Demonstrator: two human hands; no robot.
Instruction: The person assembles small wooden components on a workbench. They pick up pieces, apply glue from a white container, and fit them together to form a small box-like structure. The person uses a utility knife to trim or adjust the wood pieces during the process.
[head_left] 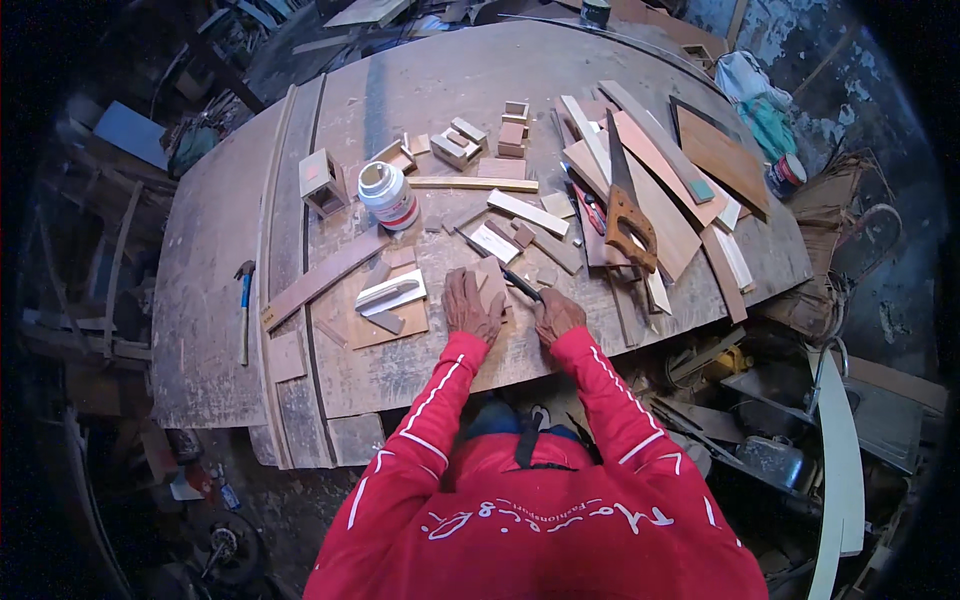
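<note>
Near the table's front edge, my left hand (472, 306) presses on a small light-brown piece of wood (492, 279), its fingers pointing away from me. My right hand (558, 316) is closed around the dark handle of a slim tool (521, 286). The tool slants up and left, its far end beside a white-faced wood strip (495, 244); its exact kind is unclear. Left of my left hand, a float-like block with a white face (388, 293) rests on a thin wooden board (400, 335). Small wood offcuts (522, 234) lie just beyond both hands.
A white tub (388, 197) stands beside a small wooden box (324, 183). On the right, a handsaw (624, 205) lies over stacked boards (655, 170). A hammer (245, 300) is at far left. Small wooden assemblies (458, 144) sit farther back. A metal sink (880, 420) is at right.
</note>
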